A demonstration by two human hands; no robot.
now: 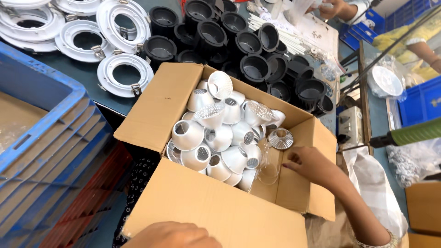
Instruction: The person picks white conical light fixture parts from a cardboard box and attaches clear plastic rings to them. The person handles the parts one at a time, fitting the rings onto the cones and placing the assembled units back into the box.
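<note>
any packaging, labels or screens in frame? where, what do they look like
Cardboard box: centre, brown, flaps open, full of silver cone reflectors; right hand inside it, left hand at near flap.
Blue crate: left, plastic.
Blue bins: far right.
No labels or screens visible.

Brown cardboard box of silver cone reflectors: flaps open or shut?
Open. The brown cardboard box has all its flaps folded outward, exposing the heaped silver cone reflectors. The right hand reaches inside.
</note>
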